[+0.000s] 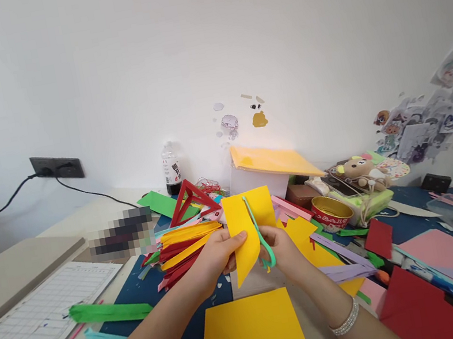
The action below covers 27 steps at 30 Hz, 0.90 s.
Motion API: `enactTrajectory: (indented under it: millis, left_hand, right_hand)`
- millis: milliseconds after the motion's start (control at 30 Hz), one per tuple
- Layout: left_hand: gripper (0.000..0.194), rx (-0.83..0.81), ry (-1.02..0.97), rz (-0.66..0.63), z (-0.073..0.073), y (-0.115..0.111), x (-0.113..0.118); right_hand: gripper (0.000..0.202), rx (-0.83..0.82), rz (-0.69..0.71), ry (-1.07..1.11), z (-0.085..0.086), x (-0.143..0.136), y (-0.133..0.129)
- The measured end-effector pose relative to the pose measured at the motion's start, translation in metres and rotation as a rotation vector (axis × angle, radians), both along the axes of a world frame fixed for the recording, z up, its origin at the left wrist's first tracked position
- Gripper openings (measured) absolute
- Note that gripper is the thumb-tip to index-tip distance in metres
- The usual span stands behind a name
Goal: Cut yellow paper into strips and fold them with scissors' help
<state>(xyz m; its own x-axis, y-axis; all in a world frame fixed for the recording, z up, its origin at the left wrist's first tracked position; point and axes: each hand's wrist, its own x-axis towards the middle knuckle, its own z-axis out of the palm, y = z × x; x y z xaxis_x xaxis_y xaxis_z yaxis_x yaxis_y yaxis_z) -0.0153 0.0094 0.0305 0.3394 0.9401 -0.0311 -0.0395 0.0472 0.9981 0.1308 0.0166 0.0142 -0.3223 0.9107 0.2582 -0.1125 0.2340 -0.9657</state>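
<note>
My left hand [220, 252] grips a yellow sheet of paper [239, 220] by its lower left part, thumb on the near face. The sheet is held up above the table and is slit partway from below. In the slit sits a pair of green-handled scissors [265, 247], its blades pointing up toward the top edge. My right hand [283, 247] is closed around the scissors' handles. A second yellow sheet [252, 334] lies flat on the table just below my hands. Folded red and yellow paper strips [187, 246] are piled left of my left hand.
A red tin [333, 212], a plush toy [361, 174] and a white box with an orange lid [272, 167] stand behind. A bottle [172, 167] is near the wall. Coloured paper [425, 304] covers the right side; a printed form [43, 324] lies left.
</note>
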Motion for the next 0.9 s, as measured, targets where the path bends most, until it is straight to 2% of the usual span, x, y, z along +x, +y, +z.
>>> enactTrajectory:
  millis: [500,900]
  left_hand:
    - [0.037,0.012,-0.048,-0.072,-0.0002,-0.0019,0.0005]
    - [0.035,-0.043,-0.118,-0.116,-0.0014,-0.0030,0.0023]
  right_hand:
    - [0.035,0.030,-0.027,-0.055,-0.0031,0.0010,0.0025]
    - [0.035,0.063,-0.031,-0.029,-0.0083,0.0024,0.0058]
